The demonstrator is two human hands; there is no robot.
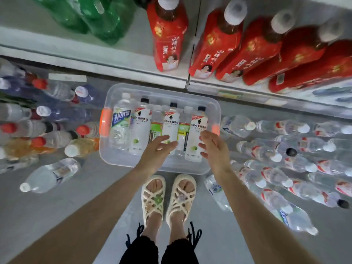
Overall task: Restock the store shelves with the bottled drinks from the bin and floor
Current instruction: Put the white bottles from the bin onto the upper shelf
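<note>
A clear plastic bin [114, 162] with orange handles stands on the floor below the shelf. Several bottles lie inside it, among them three white-labelled, dark-capped drinks [140, 128] and a clear bottle with a blue and green label [121, 122]. My left hand [158, 149] hovers over the middle white bottle [171, 121], fingers spread and holding nothing. Over the rightmost white bottle [197, 134], my right hand [213, 147] is spread too, and empty. Red-labelled bottles [167, 35] with white caps stand on the shelf [133, 67] above.
Green bottles [99, 18] fill the shelf's left part. Upright bottles with red and white caps [57, 128] crowd the floor left of the bin. Many clear water bottles [285, 164] lie on the floor to the right. My sandalled feet [167, 199] stand just before the bin.
</note>
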